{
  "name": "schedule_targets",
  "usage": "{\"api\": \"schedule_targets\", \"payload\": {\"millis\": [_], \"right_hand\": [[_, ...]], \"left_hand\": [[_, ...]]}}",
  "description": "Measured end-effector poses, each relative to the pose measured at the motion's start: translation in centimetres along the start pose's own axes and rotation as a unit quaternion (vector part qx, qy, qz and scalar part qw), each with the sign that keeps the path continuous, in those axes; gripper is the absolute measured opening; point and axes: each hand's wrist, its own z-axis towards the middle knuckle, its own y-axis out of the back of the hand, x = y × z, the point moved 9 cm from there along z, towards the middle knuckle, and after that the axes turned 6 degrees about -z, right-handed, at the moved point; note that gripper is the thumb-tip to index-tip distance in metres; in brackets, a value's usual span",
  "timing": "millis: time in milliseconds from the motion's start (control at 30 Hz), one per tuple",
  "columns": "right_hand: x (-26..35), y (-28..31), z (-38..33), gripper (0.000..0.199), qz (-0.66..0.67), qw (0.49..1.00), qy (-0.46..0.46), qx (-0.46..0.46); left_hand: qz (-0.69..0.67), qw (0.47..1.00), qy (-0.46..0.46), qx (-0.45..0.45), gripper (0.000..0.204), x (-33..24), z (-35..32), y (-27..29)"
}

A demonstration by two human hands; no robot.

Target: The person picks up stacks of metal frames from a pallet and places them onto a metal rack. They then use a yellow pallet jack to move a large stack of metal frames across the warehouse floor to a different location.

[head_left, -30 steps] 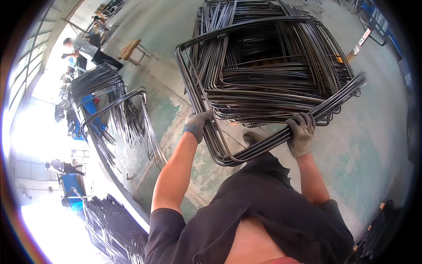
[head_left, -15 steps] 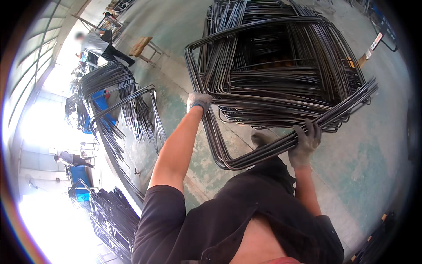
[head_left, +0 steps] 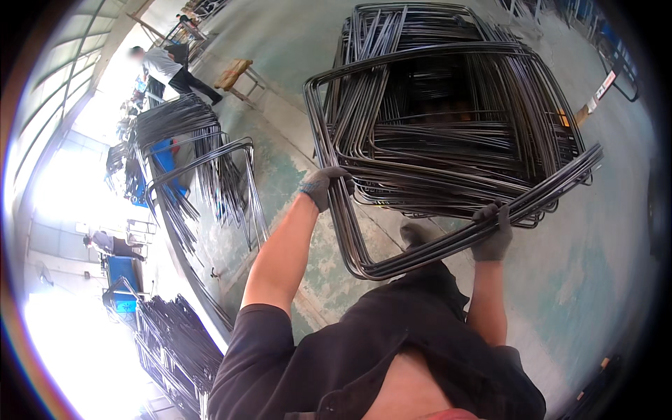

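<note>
A bundle of several dark bent metal tubes (head_left: 413, 257) is in both my gloved hands, with its rounded near corner just in front of my body. My left hand (head_left: 324, 187) is closed round the bundle's left side. Farther right, my right hand (head_left: 493, 236) grips the near side from below, fingers curled over the tubes. The bundle's loose ends reach out past it to the right. Right behind lies a big stack of similar bent tube frames (head_left: 448, 143), crossed over one another. Where the bundle parts from the stack on the far side, I cannot tell.
Another heap of tube frames (head_left: 175, 119) rests on a rack to the left, with more tubes (head_left: 178, 336) at the lower left. A wooden-topped stool (head_left: 234, 73) stands beyond, near a person (head_left: 164, 66). A second person (head_left: 112, 245) is far left. My shoe (head_left: 414, 234) is below the bundle.
The whole view has shifted slightly, so the stack appears lower. My left hand has come a little nearer to me and turned on the tubes. Both hands keep hold of the bundle.
</note>
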Motion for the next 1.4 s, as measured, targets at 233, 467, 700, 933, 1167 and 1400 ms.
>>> {"api": "schedule_targets", "payload": {"millis": [233,467,700,933,1167,1400], "right_hand": [[6.7,-5.0,1.5,0.024,0.114,0.976,-0.035,0.181],[12.6,-14.7,4.5,0.035,0.018,0.958,-0.066,0.28],[9.0,-29.4,8.3,0.036,-0.08,0.906,-0.151,0.388],[-0.9,-36.9,7.4,0.033,-0.295,0.872,-0.227,0.317],[-11.5,-34.6,7.6,0.021,-0.409,0.76,-0.357,0.359],[-15.9,-30.3,2.0,0.022,-0.484,0.677,-0.432,0.348]], "left_hand": [[-0.097,0.994,-0.046,0.02,0.009,2.3,-1.5,-4.3],[-0.222,0.972,-0.082,0.0,0.01,7.2,-2.3,-6.0],[-0.479,0.874,-0.066,0.053,0.012,14.2,-1.3,-5.4],[-0.672,0.736,-0.061,0.062,0.013,24.9,-3.2,-8.5],[-0.756,0.648,-0.089,0.02,0.013,36.5,-3.4,-15.4],[-0.823,0.561,-0.069,-0.055,0.011,44.3,-9.3,-21.2]]}}
